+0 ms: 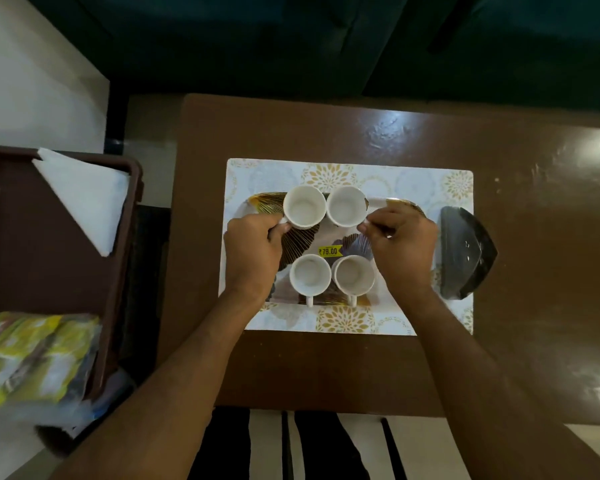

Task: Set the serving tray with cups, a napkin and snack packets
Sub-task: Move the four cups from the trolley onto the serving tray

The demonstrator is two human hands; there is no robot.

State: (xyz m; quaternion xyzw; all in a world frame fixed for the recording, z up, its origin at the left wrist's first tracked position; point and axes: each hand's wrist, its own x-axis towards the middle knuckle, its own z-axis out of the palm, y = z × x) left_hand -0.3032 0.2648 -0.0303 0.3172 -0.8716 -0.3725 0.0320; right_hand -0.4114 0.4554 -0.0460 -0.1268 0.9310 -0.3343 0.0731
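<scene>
A patterned serving tray (328, 235) with a yellow price sticker lies on a floral placemat (378, 174). Several empty white cups stand on it in two rows. My left hand (253, 251) pinches the handle of the far-left cup (304, 206). My right hand (400, 245) pinches the handle of the far-right cup (346, 206). The two near cups (310, 274) (354, 275) stand free, handles toward me. A folded white napkin (87, 195) and yellow snack packets (32, 358) lie in a brown crate (125, 271) at the left.
A dark glossy dish (465, 251) sits on the placemat's right end, close to my right hand. The brown table (516, 202) stretches right and toward me. A gap separates the crate from the table. Dark green furniture stands beyond the far edge.
</scene>
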